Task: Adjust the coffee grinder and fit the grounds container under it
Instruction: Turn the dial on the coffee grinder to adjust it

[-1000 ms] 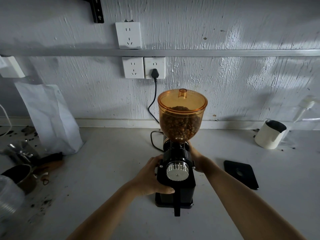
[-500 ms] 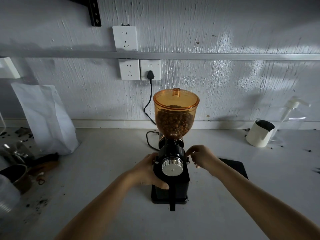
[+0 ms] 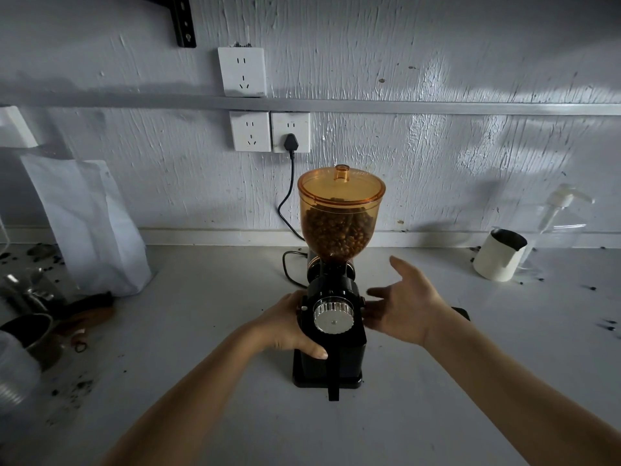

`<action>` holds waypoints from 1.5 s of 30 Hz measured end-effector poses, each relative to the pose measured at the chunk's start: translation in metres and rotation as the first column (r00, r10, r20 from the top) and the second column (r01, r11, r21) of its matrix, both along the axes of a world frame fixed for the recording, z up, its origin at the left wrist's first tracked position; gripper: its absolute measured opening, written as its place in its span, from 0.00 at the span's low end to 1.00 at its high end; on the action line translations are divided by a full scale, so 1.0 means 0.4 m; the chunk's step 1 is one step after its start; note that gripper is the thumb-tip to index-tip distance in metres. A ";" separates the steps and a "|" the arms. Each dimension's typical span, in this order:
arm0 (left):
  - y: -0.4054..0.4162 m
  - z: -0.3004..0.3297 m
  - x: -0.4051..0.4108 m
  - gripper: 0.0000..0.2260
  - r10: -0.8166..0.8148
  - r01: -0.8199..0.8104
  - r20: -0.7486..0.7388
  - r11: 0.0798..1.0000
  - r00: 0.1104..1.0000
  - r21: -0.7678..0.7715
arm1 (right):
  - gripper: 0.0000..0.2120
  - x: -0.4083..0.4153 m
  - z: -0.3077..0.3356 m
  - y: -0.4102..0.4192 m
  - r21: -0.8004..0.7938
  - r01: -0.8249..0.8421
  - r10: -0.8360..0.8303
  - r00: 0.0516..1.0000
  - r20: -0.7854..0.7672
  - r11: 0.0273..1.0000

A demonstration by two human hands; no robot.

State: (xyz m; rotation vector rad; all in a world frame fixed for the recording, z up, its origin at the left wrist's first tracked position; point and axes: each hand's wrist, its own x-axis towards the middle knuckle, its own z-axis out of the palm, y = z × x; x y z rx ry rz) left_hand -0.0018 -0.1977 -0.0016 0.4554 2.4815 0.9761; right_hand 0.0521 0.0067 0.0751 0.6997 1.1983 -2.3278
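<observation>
Grinder (image 3: 331, 326) stands mid-counter (image 3: 208, 331), plugged in, amber hopper (image 3: 339, 213) full of beans. My left hand (image 3: 289, 326) clamps its left side; my right hand (image 3: 405, 304) hangs spread beside the right, fingers apart, gripping nothing. Best to brace left and turn the silver dial (image 3: 333, 314) gently. Counter pale, grounds scattered; white bag (image 3: 90, 223) left, cream jug (image 3: 500, 255) right. Grounds container not identified.

One coffee grinder (image 3: 331, 331) here, two hands: left hand (image 3: 289, 327), right hand (image 3: 405, 309). Three wall sockets (image 3: 242, 72), one plug (image 3: 291, 142). One white bag (image 3: 90, 227), one cream pitcher (image 3: 500, 255), one pump bottle (image 3: 559, 213).
</observation>
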 end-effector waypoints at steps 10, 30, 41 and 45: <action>-0.002 -0.007 -0.001 0.52 0.009 -0.009 0.004 1.000 1.000 0.013 | 0.37 0.014 -0.007 -0.012 0.224 0.179 -0.171 0.984 -0.057 0.958; 0.000 0.006 0.006 0.47 -0.009 0.009 0.007 0.999 1.000 0.053 | 0.41 0.054 -0.024 -0.033 0.047 0.163 -0.155 0.977 -0.147 0.985; -0.001 0.003 0.006 0.49 -0.006 0.006 -0.001 0.999 1.000 0.032 | 0.42 0.070 -0.025 -0.032 -0.144 -0.022 -0.013 0.972 -0.236 0.989; -0.004 0.002 0.005 0.48 -0.005 0.005 0.009 0.998 1.000 0.055 | 0.41 0.063 -0.036 -0.007 -0.269 0.085 -0.134 0.976 -0.171 0.959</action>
